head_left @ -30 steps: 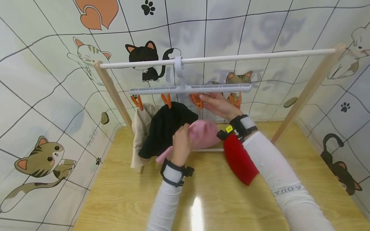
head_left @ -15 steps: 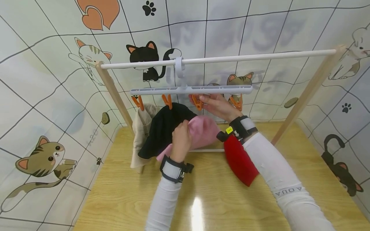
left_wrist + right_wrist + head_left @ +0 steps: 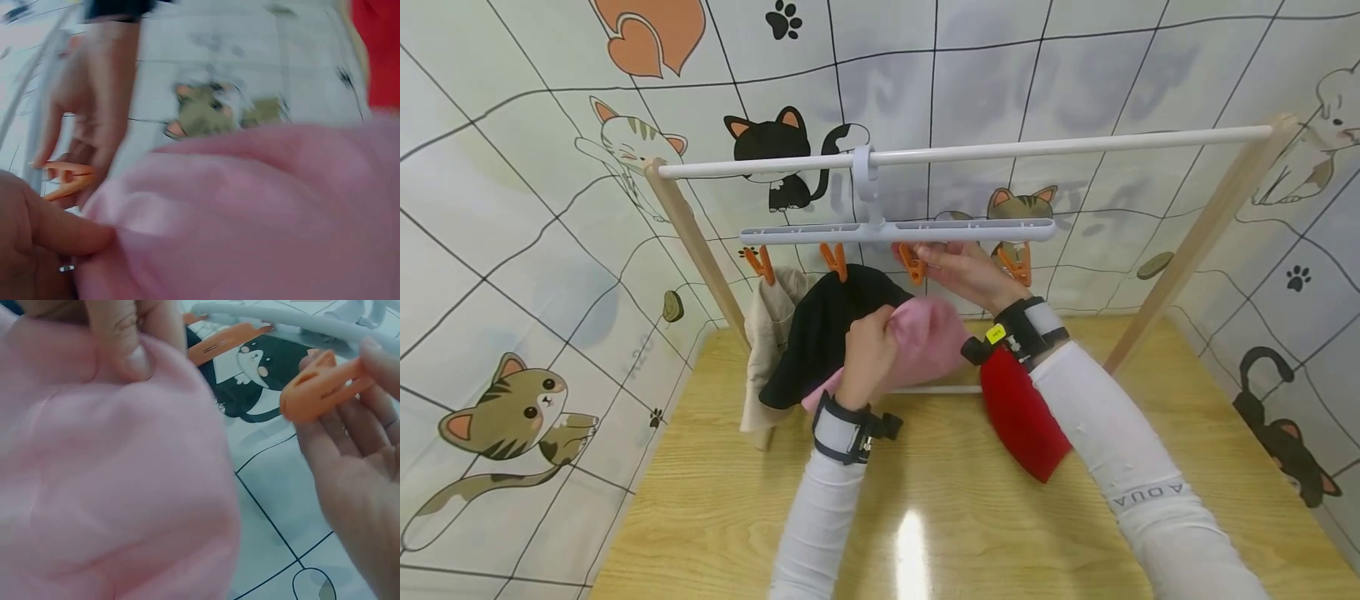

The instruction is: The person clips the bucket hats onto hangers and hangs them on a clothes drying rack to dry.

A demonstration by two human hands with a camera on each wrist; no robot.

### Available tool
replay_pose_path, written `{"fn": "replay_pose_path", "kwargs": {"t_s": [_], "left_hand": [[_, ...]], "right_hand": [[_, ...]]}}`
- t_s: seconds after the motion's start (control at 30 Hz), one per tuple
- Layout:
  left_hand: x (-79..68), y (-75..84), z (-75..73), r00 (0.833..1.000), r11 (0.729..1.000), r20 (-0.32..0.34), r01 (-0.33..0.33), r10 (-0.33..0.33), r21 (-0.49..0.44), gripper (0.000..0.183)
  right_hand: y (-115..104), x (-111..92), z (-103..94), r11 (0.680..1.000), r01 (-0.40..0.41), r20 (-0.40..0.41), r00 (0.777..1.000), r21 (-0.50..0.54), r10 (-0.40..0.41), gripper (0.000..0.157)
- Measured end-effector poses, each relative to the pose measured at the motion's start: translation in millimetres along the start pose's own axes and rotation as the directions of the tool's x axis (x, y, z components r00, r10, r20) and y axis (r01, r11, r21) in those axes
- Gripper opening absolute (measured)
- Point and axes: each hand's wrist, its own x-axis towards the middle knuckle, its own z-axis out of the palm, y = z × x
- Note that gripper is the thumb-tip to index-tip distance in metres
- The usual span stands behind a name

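My left hand (image 3: pixel 870 357) pinches the edge of a pink hat (image 3: pixel 929 340) between thumb and fingers, its cloth hanging bunched below. Up at the white hanger (image 3: pixel 955 232), my right hand (image 3: pixel 972 277) grips an orange clip (image 3: pixel 913 265) that hangs from the bar. The right wrist view shows that clip (image 3: pixel 319 394) between thumb and fingers, with the pink cloth (image 3: pixel 131 475) apart from it on the left. A black hat (image 3: pixel 820 342) hangs under the second clip (image 3: pixel 835 262). Left of it, a beige cloth item (image 3: pixel 765 367) hangs under the first clip (image 3: pixel 760 267).
The hanger hooks over a white rail (image 3: pixel 1037 150) between wooden posts (image 3: pixel 1202 242). At the hanger's right end hangs another orange clip (image 3: pixel 1017 265). A red cloth item (image 3: pixel 1022 421) hangs below my right wrist. The wooden table (image 3: pixel 970 517) lies underneath; a cat-patterned backdrop (image 3: pixel 1120 83) stands behind.
My left hand has risen a little, lifting the pink hat toward the hanger. My right hand stays at the same clip.
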Motion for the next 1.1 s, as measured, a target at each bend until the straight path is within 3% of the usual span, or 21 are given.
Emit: {"fn": "replay_pose_path", "kwargs": {"t_s": [0.13,0.6,0.8,1.1], "left_hand": [[3.5,2.9,-7.7,0.994,0.994,0.094,0.068,-0.06,-0.087,0.024],[7.9,6.2,-19.0,0.974,0.985,0.205,0.123,-0.097,-0.117,0.027],[9.9,8.8,-22.7,0.964,0.988,0.252,0.114,-0.085,-0.103,0.028],[17.4,20.5,-28.0,0.958,0.996,0.288,0.042,-0.016,-0.085,0.037]], "right_hand": [[-2,0,2.5,1.0,0.003,-0.017,1.0,0.009,-0.003,0.033],[-6,-5,9.2,0.999,-0.003,-0.082,0.997,0.031,0.006,0.032],[-8,-7,14.8,0.999,0.001,-0.113,0.994,0.033,0.002,0.037],[-7,-9,19.7,1.0,-0.012,-0.148,0.989,0.0,0.012,0.034]]}}
